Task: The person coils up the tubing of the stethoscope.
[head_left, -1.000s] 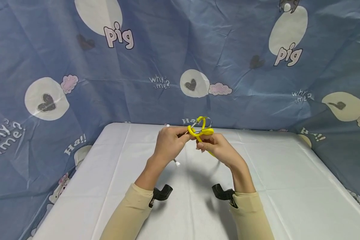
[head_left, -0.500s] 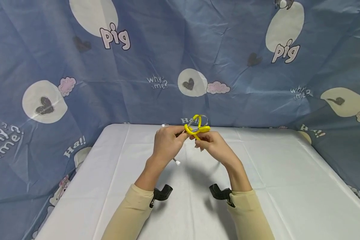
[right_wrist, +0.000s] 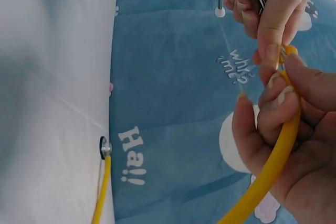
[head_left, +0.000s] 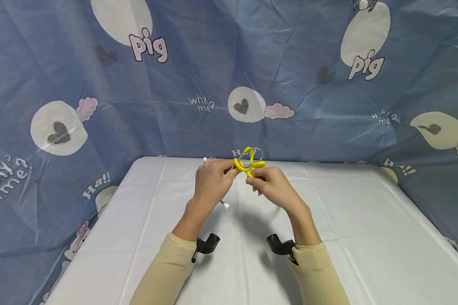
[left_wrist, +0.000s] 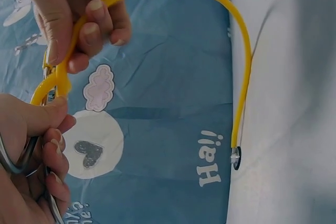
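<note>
A stethoscope with yellow tubing (left_wrist: 248, 51) is held up between both hands over the table. My left hand (head_left: 213, 180) grips its metal ear tubes, whose white ear tips (head_left: 226, 206) stick out past the hand. Close beside it, my right hand (head_left: 275, 186) pinches the yellow tubing near the fork, thumb against fingers. Just beyond the fingertips the tubing makes a crossed loop (head_left: 248, 163) around the metal part. From the right hand the tube arcs away to the chest piece (left_wrist: 237, 158), which hangs by the white cloth in the left wrist view.
A white cloth (head_left: 366, 220) covers the table. Behind it hangs a blue printed curtain (head_left: 198, 131), which also runs along both sides. Black wrist cameras (head_left: 207, 244) sit at the cuffs of both beige sleeves (head_left: 164, 271).
The right hand and the yellow loop have shifted a little left, mostly in the first half second. Both hands keep their hold on the stethoscope.
</note>
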`<state>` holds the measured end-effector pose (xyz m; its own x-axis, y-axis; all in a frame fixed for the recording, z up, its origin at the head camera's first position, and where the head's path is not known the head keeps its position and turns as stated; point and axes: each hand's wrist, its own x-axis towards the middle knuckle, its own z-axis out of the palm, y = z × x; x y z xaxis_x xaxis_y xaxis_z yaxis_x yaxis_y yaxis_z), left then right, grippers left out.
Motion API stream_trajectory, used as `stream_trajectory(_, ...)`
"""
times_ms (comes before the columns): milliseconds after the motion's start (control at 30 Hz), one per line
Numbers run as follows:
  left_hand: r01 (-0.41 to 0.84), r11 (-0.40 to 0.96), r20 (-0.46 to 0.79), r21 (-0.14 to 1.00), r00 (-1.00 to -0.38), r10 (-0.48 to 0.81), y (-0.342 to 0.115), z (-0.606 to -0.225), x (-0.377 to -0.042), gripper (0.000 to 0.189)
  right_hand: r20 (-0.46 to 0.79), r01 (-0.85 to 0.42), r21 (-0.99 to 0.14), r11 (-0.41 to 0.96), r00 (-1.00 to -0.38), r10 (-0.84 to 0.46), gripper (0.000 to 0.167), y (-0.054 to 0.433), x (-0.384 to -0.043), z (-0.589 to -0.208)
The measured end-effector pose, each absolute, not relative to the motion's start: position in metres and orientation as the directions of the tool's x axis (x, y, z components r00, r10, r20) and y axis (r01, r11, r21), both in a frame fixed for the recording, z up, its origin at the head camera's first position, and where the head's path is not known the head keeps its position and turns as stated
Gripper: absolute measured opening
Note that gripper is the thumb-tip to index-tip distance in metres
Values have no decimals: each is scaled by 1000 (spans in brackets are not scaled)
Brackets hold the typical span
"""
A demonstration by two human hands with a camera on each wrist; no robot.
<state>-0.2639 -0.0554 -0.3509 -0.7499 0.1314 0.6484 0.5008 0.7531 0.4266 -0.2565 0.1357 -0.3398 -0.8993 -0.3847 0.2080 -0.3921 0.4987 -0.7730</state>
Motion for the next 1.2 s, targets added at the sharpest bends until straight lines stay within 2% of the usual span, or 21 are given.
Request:
stream_trajectory(133,491,756,631,432,-764,136,-56,-352,-265,11,213,-401,-742,537,-901,-379,15,135,-254,-338)
stream_trajectory(267,474,760,607,445,-783,133,-58,-353,-267,11,172,-383,-745,546,-901,-397,8,136,-251,-337)
stream_trajectory(333,468,758,591,454,-795,138,-58,-353,-267,12,156,-383,-742,550,-897,-414,10,137,-249,-336)
stream_trajectory(600,428,775,485,464,-855,182,-55,-354,-267,15,126,-425,-649,631,-878,-462,12,145,-246,-333)
stream_trajectory(967,443,754,436,485,-870,231,-57,-351,-262,11,184,-478,-573,666,-867,-463,14,148,-239,-321)
stream_trajectory(1200,413,770,344,486,-901,266,-53,-350,-260,9,204,-487,-527,697,-868,-452,16,147,-240,-318)
